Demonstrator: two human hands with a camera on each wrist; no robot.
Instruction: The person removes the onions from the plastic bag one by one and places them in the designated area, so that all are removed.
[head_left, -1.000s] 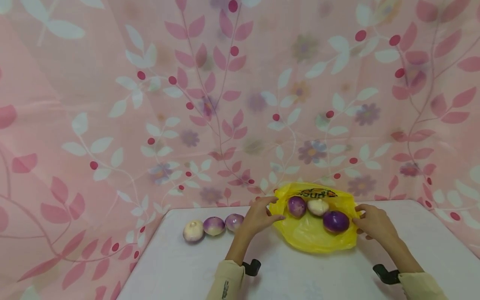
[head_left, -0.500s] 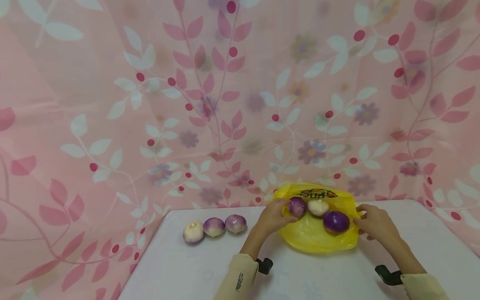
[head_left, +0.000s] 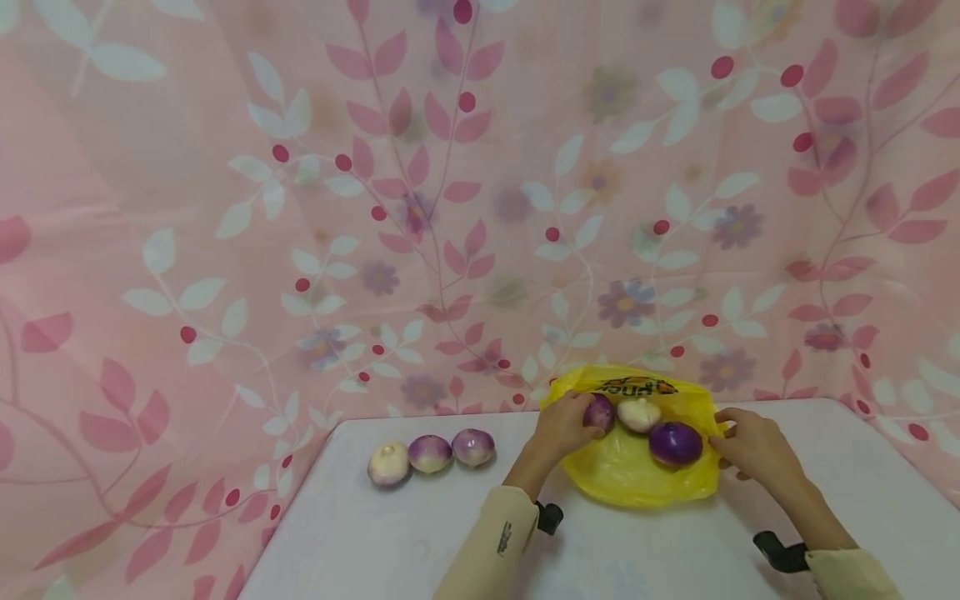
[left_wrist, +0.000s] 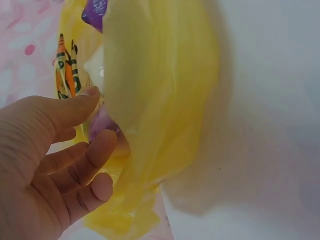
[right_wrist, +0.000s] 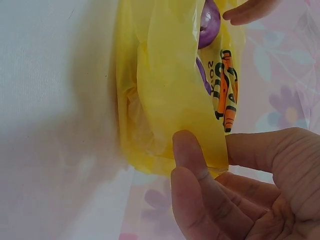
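A yellow plastic bag (head_left: pixel 637 479) lies on the table with its mouth held open. Inside are a purple turnip (head_left: pixel 601 414), a white one (head_left: pixel 637 414) and a dark purple turnip (head_left: pixel 676 443). My left hand (head_left: pixel 562 429) reaches into the bag's left side, thumb and fingers spread beside the purple turnip and partly covering it. In the right wrist view, a small gap shows between the left fingers (right_wrist: pixel 250 11) and that turnip (right_wrist: pixel 210 24). My right hand (head_left: pixel 757 446) pinches the bag's right edge between thumb and fingers.
To the left on the white table (head_left: pixel 360 542) stand three turnips in a row: a whitish one (head_left: pixel 389 464), then two purple-and-white turnips (head_left: pixel 430 454). A pink floral curtain (head_left: pixel 480 208) hangs directly behind the table's back edge.
My left hand has moved right, from the bag's left edge to the purple turnip inside. The right hand keeps its hold on the bag. The turnips have stayed put.
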